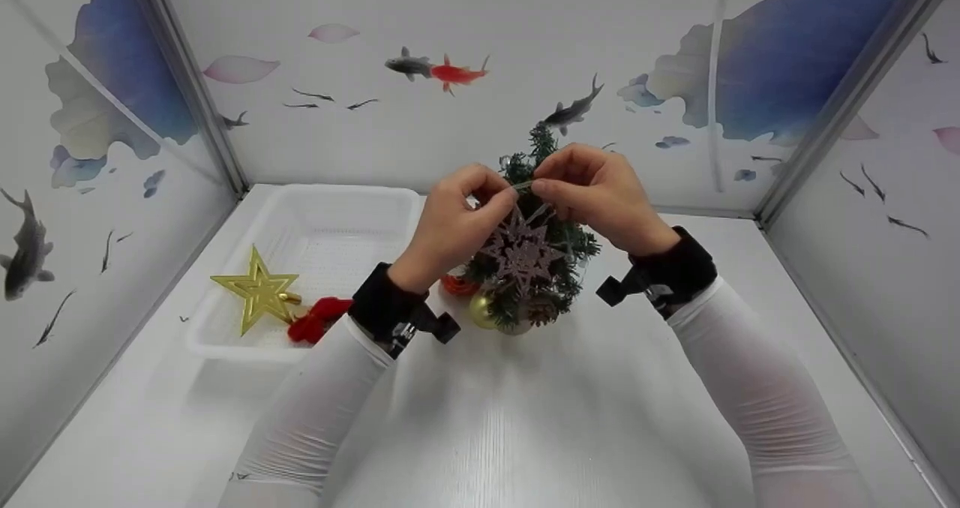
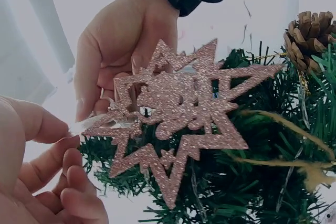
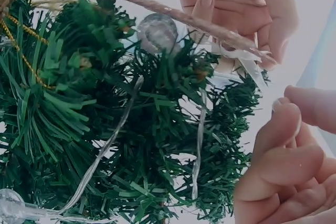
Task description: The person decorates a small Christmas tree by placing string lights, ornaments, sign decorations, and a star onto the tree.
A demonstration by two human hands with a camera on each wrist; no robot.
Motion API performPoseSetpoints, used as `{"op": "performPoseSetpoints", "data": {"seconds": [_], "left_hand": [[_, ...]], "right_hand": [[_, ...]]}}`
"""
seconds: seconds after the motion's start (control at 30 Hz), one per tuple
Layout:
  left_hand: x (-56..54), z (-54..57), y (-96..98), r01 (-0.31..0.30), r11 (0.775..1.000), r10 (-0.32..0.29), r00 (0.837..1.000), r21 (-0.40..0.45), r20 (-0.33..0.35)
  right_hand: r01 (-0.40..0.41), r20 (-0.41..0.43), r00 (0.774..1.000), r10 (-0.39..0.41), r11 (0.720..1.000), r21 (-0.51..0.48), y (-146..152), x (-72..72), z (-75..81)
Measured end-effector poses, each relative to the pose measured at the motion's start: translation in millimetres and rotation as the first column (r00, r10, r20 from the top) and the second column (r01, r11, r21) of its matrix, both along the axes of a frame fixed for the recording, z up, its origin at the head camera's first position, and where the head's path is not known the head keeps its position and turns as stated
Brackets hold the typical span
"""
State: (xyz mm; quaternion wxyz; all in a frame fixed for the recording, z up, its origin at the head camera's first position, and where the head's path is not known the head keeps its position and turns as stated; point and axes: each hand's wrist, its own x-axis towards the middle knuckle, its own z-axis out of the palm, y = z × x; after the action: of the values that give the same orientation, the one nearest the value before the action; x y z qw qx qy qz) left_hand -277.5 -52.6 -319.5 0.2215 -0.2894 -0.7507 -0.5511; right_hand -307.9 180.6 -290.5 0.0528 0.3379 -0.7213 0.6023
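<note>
In the head view a small Christmas tree (image 1: 579,247) stands on the table. A glittery pink snowflake-shaped ornament (image 1: 523,255) hangs against its front, below both hands. My left hand (image 1: 463,219) pinches the ornament's pale translucent ribbon (image 3: 253,71) between thumb and index finger. Opposite it, my right hand (image 1: 602,199) pinches the ribbon too, with its thumb and index finger, a short span apart from the left. The left wrist view shows the ornament's cut-out centre (image 2: 170,98) face on. From the right wrist the ornament (image 3: 157,11) appears edge on.
Left of the tree is a white plastic basket (image 1: 405,206) holding a gold star (image 1: 257,292) and a red ornament (image 1: 316,320). A gold ball (image 1: 482,310), a red ornament (image 1: 458,284) and a pine cone (image 1: 541,311) sit low on the tree. Printed panels enclose the table.
</note>
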Motion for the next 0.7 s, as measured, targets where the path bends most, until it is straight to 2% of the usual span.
{"op": "performPoseSetpoints", "data": {"seconds": [0.17,0.3,0.47,0.57,0.7], "left_hand": [[-1.9,-0.3,1.2,-0.017,0.999,0.016,1.000,0.051,0.022],[-2.8,-0.2,2.5,-0.023,0.996,0.020,0.999,0.089,0.035],[-4.6,-1.1,4.5,-0.026,0.988,0.007,0.992,0.152,0.122],[-6.2,-3.1,5.0,-0.014,0.983,-0.020,0.984,0.183,0.179],[-8.4,-5.6,6.1,-0.020,0.989,-0.009,0.981,0.148,0.193]], "right_hand": [[0.067,-0.166,0.984,-0.060,0.997,0.037,-5,-2.1,-3.0],[0.116,-0.245,0.964,-0.101,0.992,0.049,-7,-2.1,-5.0],[0.181,-0.323,0.935,-0.147,0.980,0.080,-11,-2.6,-9.0],[0.218,-0.372,0.913,-0.167,0.971,0.099,-12,-3.4,-12.7],[0.262,-0.442,0.877,-0.189,0.959,0.109,-10,-3.1,-17.1]]}}
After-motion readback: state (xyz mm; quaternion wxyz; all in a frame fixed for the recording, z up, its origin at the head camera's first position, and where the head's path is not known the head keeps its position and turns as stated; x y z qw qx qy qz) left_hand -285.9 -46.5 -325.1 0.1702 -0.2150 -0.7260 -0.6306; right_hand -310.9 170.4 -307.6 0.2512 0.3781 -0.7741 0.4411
